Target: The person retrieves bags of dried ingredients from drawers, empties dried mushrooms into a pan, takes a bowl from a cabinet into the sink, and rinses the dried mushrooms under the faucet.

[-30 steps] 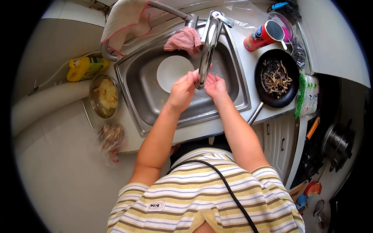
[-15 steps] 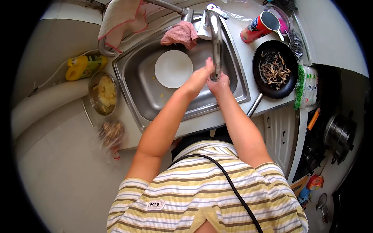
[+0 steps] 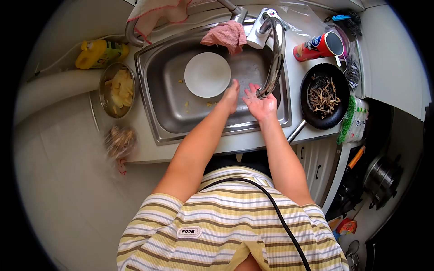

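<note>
Over the steel sink (image 3: 169, 122), my right hand (image 3: 261, 107) is palm up under the end of the chrome faucet (image 3: 276, 56), fingers spread and wet-looking. My left hand (image 3: 231, 97) is seen edge-on beside the white plate (image 3: 207, 75), its fingers stretched out and holding nothing. A gap separates the two hands. The plate lies on the sink floor, with small yellowish scraps around it. Whether my left fingertips touch its rim, I cannot tell. A pink cloth (image 3: 226, 36) hangs over the back edge of the sink.
To the right sit a black frying pan (image 3: 339, 115) with brown strips in it and a red canister (image 3: 312, 48). On the left are a metal bowl (image 3: 105, 100) of pale yellow pieces, a yellow bottle (image 3: 100, 54) and a plastic bag (image 3: 121, 142) of brown sticks.
My hands were close together under the faucet and have now drawn apart. The left moved toward me beside the plate; the right turned palm up with fingers spread. The camera view has shifted.
</note>
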`<state>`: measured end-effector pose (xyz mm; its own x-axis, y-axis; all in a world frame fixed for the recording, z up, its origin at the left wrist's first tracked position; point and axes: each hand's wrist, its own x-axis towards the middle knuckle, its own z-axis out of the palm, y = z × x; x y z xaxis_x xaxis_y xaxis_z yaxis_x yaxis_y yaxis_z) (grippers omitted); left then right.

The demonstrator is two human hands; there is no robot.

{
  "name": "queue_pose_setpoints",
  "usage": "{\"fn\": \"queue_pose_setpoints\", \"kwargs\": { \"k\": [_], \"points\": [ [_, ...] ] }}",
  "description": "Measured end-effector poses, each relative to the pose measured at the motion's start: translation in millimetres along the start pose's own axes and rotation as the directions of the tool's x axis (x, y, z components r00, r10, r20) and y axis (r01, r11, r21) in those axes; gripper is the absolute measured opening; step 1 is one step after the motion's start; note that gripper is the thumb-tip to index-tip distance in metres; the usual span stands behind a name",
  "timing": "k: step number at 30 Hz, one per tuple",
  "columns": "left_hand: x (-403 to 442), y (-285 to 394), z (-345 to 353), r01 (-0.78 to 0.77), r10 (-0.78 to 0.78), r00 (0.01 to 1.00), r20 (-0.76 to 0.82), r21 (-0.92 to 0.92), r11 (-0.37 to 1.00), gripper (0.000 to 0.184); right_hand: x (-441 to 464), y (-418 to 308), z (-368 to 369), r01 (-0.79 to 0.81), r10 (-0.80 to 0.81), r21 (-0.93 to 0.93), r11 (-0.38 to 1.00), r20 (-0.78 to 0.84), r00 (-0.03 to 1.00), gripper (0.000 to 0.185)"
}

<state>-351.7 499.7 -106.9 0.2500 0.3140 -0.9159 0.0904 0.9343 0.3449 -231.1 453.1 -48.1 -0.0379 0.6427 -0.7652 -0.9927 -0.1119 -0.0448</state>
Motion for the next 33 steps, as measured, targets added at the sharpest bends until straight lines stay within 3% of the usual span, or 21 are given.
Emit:
{"fn": "queue_pose_setpoints", "kwargs": {
  "k": [1, 2, 4, 5, 7, 9, 11, 12, 13, 15, 17, 19, 20, 21, 23, 24, 25, 26, 28, 30, 33],
  "points": [
    [-2, 2, -3, -0.093, 0.108, 0.989, 0.105, -0.138, 0.986, 0.071, 0, -1, -2, -0.040, 0.040, -0.176, 0.984, -0.004, 0.999, 0.054],
    [-4, 3, -4, -0.168, 0.227, 0.955, 0.189, -0.285, 0.944, 0.071, 1, 0, -3, -0.042, 0.042, -0.183, 0.982, -0.006, 0.999, 0.054],
    [-17, 3, 1, -0.117, 0.189, 0.968, 0.166, -0.368, 0.922, 0.068, 3, 6, -5, -0.065, 0.079, -0.723, 0.688, -0.014, 0.997, 0.054],
    [-23, 4, 4, -0.066, 0.147, 0.978, 0.152, -0.440, 0.896, 0.065, 6, 11, -7, -0.066, 0.084, -0.725, 0.685, -0.012, 0.996, 0.054],
    [-19, 1, 14, -0.059, 0.193, 0.963, 0.189, -0.551, 0.832, 0.059, 4, 18, 1, 0.075, -0.016, -0.471, 0.879, 0.128, 0.992, 0.054],
    [-15, 2, 24, -0.034, 0.244, 0.942, 0.233, -0.655, 0.755, 0.054, -1, 10, 9, 0.104, -0.089, -0.368, 0.924, 0.057, 0.994, 0.050],
    [-8, 11, 34, 0.037, 0.247, 0.918, 0.309, -0.689, 0.724, 0.046, -9, 1, 15, 0.242, -0.158, -0.639, 0.730, 0.187, 0.970, 0.044],
    [-3, 14, 41, 0.017, 0.251, 0.930, 0.268, -0.713, 0.701, 0.045, -19, -2, 25, 0.220, -0.144, -0.824, 0.523, 0.169, 0.975, 0.041],
    [-14, 22, 48, 0.016, 0.256, 0.927, 0.273, -0.714, 0.700, 0.045, -26, -1, 31, 0.226, -0.148, -0.825, 0.518, 0.174, 0.973, 0.041],
    [-29, 35, 57, 0.033, 0.219, 0.923, 0.318, -0.630, 0.776, 0.042, -41, 5, 35, 0.274, -0.227, -0.958, 0.081, 0.249, 0.941, 0.037],
    [-26, 30, 55, 0.064, 0.273, 0.874, 0.401, -0.653, 0.755, 0.038, -53, -14, 33, 0.262, -0.155, -0.960, 0.102, 0.245, 0.957, 0.034],
    [-41, 25, 54, -0.038, 0.268, 0.864, 0.426, -0.476, 0.879, 0.036, -79, -27, 43, 0.339, -0.093, -0.901, 0.269, 0.326, 0.941, 0.032],
    [-51, 25, 54, -0.037, 0.196, 0.910, 0.365, -0.400, 0.916, 0.032, -94, -31, 51, 0.385, -0.136, -0.920, 0.070, 0.374, 0.917, 0.031],
    [-53, 22, 53, -0.039, 0.198, 0.910, 0.364, -0.400, 0.915, 0.032, -109, -30, 63, 0.387, -0.135, -0.919, 0.070, 0.376, 0.917, 0.031],
    [-54, 15, 47, -0.025, 0.058, 0.967, 0.250, -0.132, 0.991, 0.032, -135, -24, 89, 0.535, -0.312, -0.786, -0.310, 0.616, 0.724, 0.030],
    [-52, 15, 45, 0.046, -0.025, 0.979, 0.203, -0.103, 0.994, 0.042, -140, -27, 99, 0.547, -0.308, -0.706, -0.449, 0.697, 0.647, 0.031],
    [-32, 1, 31, 0.045, -0.023, 0.980, 0.199, -0.106, 0.993, 0.042, -146, -29, 108, 0.538, -0.289, -0.613, -0.578, 0.771, 0.568, 0.032],
    [2, -21, 7, -0.045, 0.069, 0.962, 0.263, -0.098, 0.994, 0.047, -150, -30, 119, 0.470, -0.256, -0.559, -0.683, 0.786, 0.563, 0.027],
    [-7, -19, -13, -0.139, 0.162, 0.931, 0.327, -0.095, 0.986, 0.052, -140, -29, 122, 0.492, -0.239, -0.561, -0.665, 0.785, 0.571, 0.023],
    [-56, 0, -21, 0.061, -0.061, 0.998, -0.034, 0.011, 0.998, 0.060, -130, -26, 130, 0.533, -0.210, -0.622, -0.574, 0.741, 0.638, 0.017],
    [-11, -31, -70, 0.014, -0.012, 1.000, 0.025, -0.093, 0.996, 0.060, -112, -13, 151, 0.573, -0.078, -0.624, -0.531, 0.710, 0.700, 0.018]
  ]
}}
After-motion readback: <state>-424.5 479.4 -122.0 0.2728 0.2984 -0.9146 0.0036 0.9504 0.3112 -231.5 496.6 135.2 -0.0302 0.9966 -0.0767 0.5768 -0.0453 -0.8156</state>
